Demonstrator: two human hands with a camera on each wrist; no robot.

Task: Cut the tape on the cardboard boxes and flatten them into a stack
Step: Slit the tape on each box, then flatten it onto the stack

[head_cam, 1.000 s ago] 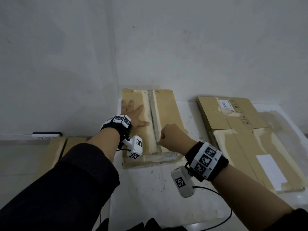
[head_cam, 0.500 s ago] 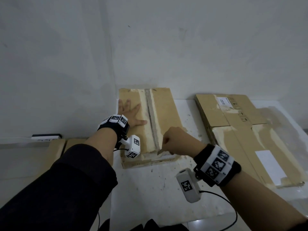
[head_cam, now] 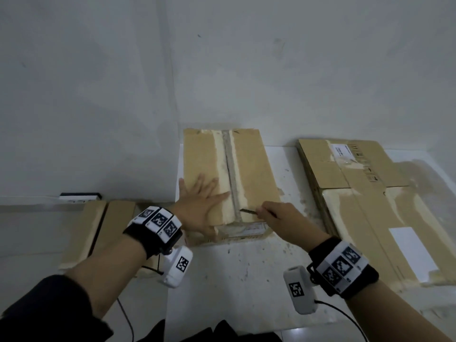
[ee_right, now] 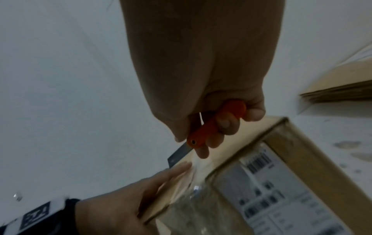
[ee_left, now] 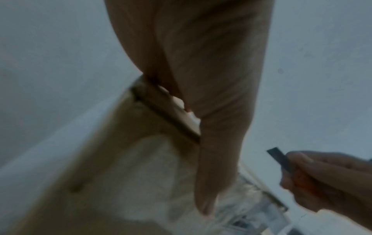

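Observation:
A closed cardboard box (head_cam: pixel 254 174) stands on the white table against the wall, a grey tape seam (head_cam: pixel 230 174) running down the middle of its top. My left hand (head_cam: pixel 201 203) lies flat on the left flap, fingers spread. My right hand (head_cam: pixel 283 219) grips an orange utility knife (ee_right: pixel 213 125); its blade (head_cam: pixel 248 211) hovers just above the near end of the seam, pointing left. In the left wrist view the left hand (ee_left: pixel 201 79) presses the box top and the blade (ee_left: pixel 278 156) shows at right. The box's near face carries a barcode label (ee_right: pixel 259 160).
A stack of flattened boxes (head_cam: pixel 370 206) lies on the table to the right. More flat cardboard (head_cam: pixel 98 230) leans at the left, beside the table's edge, near a power strip (head_cam: pixel 80 196). Bare white table (head_cam: pixel 234 280) lies in front of the box.
My right hand pulled back along the seam to the box's near edge, then turned so the blade now points left above the tape. The left hand stayed flat on the box.

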